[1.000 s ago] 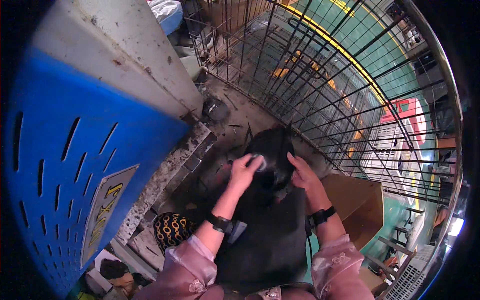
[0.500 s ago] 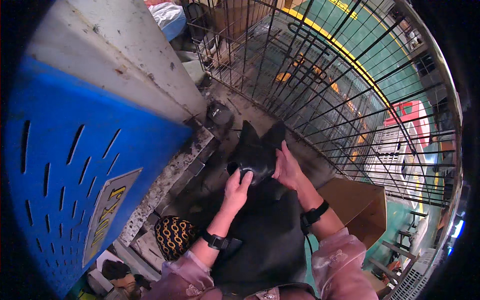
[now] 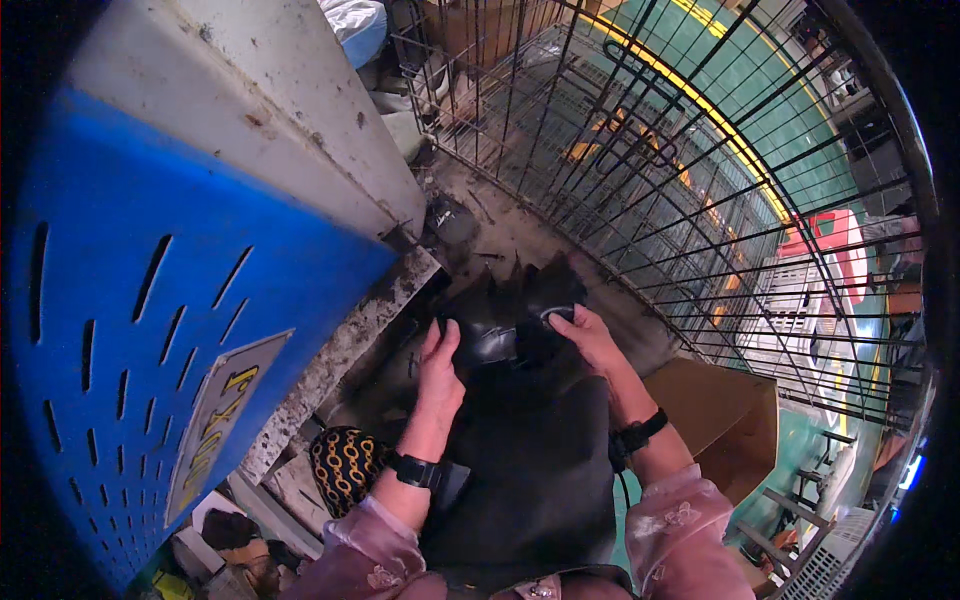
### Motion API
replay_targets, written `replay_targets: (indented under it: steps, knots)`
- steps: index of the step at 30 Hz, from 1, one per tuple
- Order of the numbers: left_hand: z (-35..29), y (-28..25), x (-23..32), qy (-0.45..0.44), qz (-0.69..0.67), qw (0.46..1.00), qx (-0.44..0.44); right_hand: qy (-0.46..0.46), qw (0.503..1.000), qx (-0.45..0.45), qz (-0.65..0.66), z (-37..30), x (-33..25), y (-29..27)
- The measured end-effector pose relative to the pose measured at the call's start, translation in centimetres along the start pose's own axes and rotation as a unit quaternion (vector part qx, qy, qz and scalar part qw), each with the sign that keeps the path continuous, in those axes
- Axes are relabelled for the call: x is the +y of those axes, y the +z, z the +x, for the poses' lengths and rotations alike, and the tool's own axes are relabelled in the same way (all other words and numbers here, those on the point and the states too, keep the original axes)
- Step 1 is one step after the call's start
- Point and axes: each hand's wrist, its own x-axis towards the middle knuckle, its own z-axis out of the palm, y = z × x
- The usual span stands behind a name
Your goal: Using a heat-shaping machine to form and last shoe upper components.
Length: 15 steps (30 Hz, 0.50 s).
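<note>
Between my hands is a shiny black, flexible rubber-like piece [image 3: 488, 338] with jagged, pointed upper edges. My left hand [image 3: 440, 365] pinches its left side, thumb on top. Its right side is gripped by my right hand [image 3: 590, 338], with the thumb pressed on the surface. A dark fold or gap runs down the middle; whether it is one piece or two I cannot tell. Below it a black apron [image 3: 530, 470] covers my lap. Dark bands with small devices circle both wrists.
At left stands a blue slotted machine panel [image 3: 150, 300] beside a grey metal one [image 3: 270, 110]. A black wire cage [image 3: 640, 200] curves along the far and right sides. An open cardboard box [image 3: 715, 420] sits near my right forearm, a chain-patterned black cushion-like thing [image 3: 345, 468] by my left.
My hands have moved apart, the left one to the left and the right one slightly right and down. The black piece is now spread wider between them, its pointed tops lower.
</note>
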Motion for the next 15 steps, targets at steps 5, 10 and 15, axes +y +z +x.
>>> replay_targets:
  steps: [5,10,15]
  knots:
    - [-0.6,2.4,-1.5,-0.006,0.034,0.999,0.006,0.0,0.998,-0.059,-0.005,1.1,1.0,2.1]
    - [0.3,2.2,0.5,-0.087,0.042,0.994,0.049,-0.032,0.989,-0.138,-0.036,1.9,-1.9,3.0]
    - [-0.2,0.9,3.3,0.059,0.008,0.998,-0.008,-0.011,0.976,0.124,0.18,3.0,1.2,-0.5]
